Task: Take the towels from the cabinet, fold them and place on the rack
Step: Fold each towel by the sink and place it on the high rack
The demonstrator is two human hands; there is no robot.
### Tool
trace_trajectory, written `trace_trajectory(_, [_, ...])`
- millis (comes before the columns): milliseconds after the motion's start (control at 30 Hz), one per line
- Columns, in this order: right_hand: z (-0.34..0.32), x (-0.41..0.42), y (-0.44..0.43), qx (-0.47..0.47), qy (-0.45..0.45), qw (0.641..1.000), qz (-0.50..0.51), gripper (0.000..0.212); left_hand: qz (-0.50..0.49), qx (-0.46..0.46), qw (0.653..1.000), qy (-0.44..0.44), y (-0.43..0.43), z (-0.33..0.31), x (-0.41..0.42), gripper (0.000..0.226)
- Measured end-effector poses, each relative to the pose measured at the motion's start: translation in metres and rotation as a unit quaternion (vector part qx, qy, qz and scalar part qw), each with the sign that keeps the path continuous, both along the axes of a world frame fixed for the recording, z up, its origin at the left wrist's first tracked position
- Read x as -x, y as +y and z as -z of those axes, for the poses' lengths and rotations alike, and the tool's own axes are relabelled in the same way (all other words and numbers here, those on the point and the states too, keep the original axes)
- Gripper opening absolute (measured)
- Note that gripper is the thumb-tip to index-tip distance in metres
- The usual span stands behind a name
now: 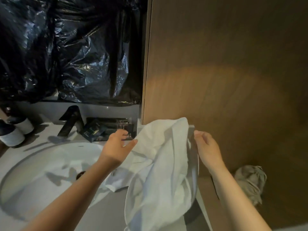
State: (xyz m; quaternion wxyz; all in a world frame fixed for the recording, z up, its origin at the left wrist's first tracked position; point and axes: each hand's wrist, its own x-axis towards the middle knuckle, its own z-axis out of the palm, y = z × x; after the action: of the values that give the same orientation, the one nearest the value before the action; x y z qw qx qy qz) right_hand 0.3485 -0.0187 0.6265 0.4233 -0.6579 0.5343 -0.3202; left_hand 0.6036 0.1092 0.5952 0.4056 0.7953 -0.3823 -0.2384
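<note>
A white towel [160, 164] lies crumpled over the right end of the grey vanity counter [106, 214]. Its upper part is raised towards the wall and its lower part hangs over the counter's front. My left hand [116, 147] is at the towel's left edge with fingers spread and the thumb tip touching the cloth. My right hand [208, 147] is at the towel's right edge, its curled fingertips pinching the cloth there. No rack or cabinet interior is in view.
A round white basin [41, 172] with a black tap [70, 120] is on the left. Two bottles [15, 130] stand at the far left, and dark sachets and a glass [123, 127] sit behind my left hand. Black plastic sheeting [70, 47] covers the mirror. A wooden panel [225, 64] rises on the right, with a grey cloth [250, 180] below it.
</note>
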Motion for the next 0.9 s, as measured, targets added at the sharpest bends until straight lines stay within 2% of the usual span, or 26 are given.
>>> trace_trajectory(67, [0.020, 0.014, 0.019, -0.017, -0.003, 1.000, -0.001, 0.024, 0.025, 0.025, 0.997, -0.064, 0.010, 0.013, 0.009, 0.041])
trace_trajectory(200, [0.046, 0.018, 0.045, -0.079, 0.027, 0.996, -0.017, 0.050, 0.034, 0.076, 0.990, -0.116, 0.022, 0.026, 0.025, 0.041])
trace_trajectory(367, [0.050, 0.013, 0.064, -0.095, -0.019, 0.995, -0.005, 0.071, -0.002, 0.004, 0.997, -0.083, 0.024, 0.031, 0.026, 0.040])
trace_trajectory(467, [0.054, 0.005, 0.067, -0.125, 0.008, 0.992, -0.033, 0.081, -0.040, 0.016, 0.999, -0.031, 0.019, 0.029, 0.027, 0.032])
trace_trajectory(567, [0.058, -0.006, 0.065, -0.147, -0.032, 0.988, -0.020, 0.067, -0.041, 0.024, 0.999, -0.002, 0.012, 0.025, 0.028, 0.017])
trace_trajectory(667, [0.056, -0.009, 0.057, -0.121, -0.048, 0.991, -0.033, 0.043, -0.021, 0.053, 0.998, 0.019, 0.009, 0.023, 0.027, 0.022])
trace_trajectory(733, [0.049, -0.010, 0.054, -0.100, -0.058, 0.992, -0.059, 0.033, -0.025, 0.055, 0.998, 0.034, 0.008, 0.023, 0.027, 0.012])
trace_trajectory(833, [0.029, -0.011, 0.049, -0.058, -0.090, 0.992, -0.073, 0.022, -0.045, 0.004, 0.999, 0.029, 0.003, 0.026, 0.027, 0.028])
trace_trajectory(900, [0.011, -0.011, 0.047, -0.001, -0.104, 0.992, -0.076, 0.012, -0.028, -0.019, 0.999, 0.023, 0.001, 0.026, 0.023, 0.027])
